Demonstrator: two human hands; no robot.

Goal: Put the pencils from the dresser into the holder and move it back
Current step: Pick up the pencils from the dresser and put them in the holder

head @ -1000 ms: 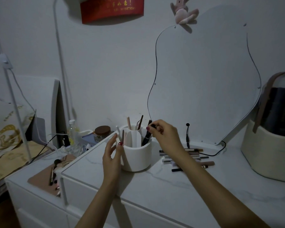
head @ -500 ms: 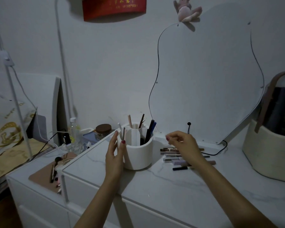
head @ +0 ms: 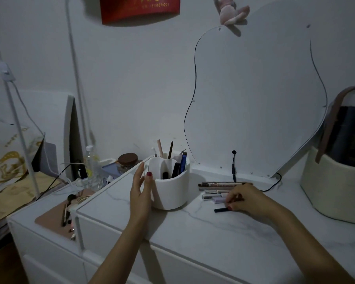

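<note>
The white holder [head: 169, 185] is steadied on the marble-patterned dresser top [head: 203, 228] by the left hand [head: 140, 193], whose fingers are spread flat against its left wall, the thumb touching near the rim. To the right of those fingers the top lies bare up to the loose pencils [head: 219, 188]; toward the wrist, open surface runs to the front edge. Left of the hand, the top's raised edge [head: 103, 193] drops to a lower shelf crowded with brushes.

The right hand [head: 246, 199] is lowered on the row of pencils, its fingertips pinched narrowly on a dark pencil [head: 221, 210] lying nearest the front; whether it is lifted cannot be told. Beyond the knuckles a cream case [head: 332, 193] stands close.

On the wall a red sign [head: 139, 7] carries gold characters too blurred to read, and digits that seem to be 18135579221.

The holder is divided into compartments; several pencils and pens stand in them, dark ones in the near right section.
</note>
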